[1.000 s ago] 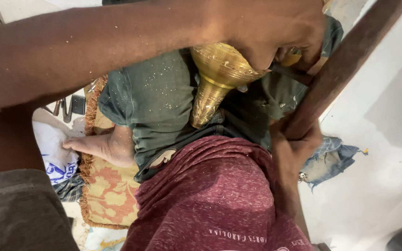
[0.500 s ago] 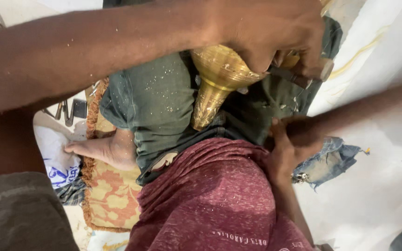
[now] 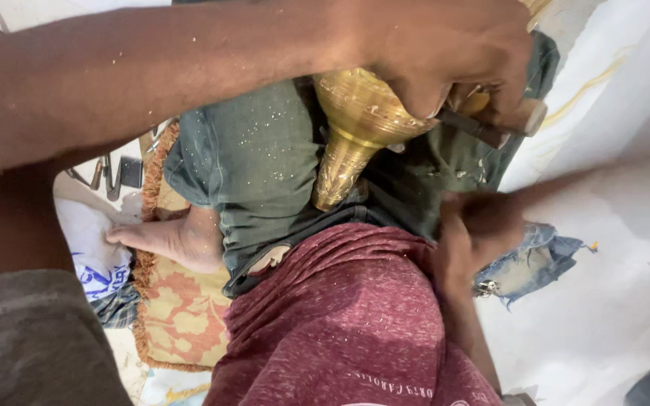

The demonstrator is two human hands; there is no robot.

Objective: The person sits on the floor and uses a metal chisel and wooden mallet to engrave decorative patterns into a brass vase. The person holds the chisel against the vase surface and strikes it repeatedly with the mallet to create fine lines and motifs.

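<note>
Down in the lap, a ribbed brass vessel [image 3: 355, 131], bell-shaped, narrow neck pointing toward the maroon shirt [image 3: 340, 323], resting on dark green trousers [image 3: 257, 165] flecked with brass filings. Left of the brass vessel, a bare foot [image 3: 167, 239] on a patterned cushion [image 3: 178, 316] with a fringed edge. Farther left of it, a white printed cloth [image 3: 88, 248] and a few small metal tools [image 3: 114, 174] on the floor. Right of the brass vessel and lower, a scrap of blue denim [image 3: 532, 259] on the white floor [image 3: 611, 316].

Across the whole top, the left forearm [image 3: 152, 83], hiding most of the vessel's wide end. Left hand [image 3: 453, 56] curled down over the vessel's upper right side, fingers closed around a dark metal tool with a pale wooden end [image 3: 502, 128], pressed against the brass. Right hand [image 3: 483, 229] below and right of the vessel, badly blurred; seemingly wrapped around a blurred long handle [image 3: 588, 177] reaching off to the right, grip impossible to judge for certain.
</note>
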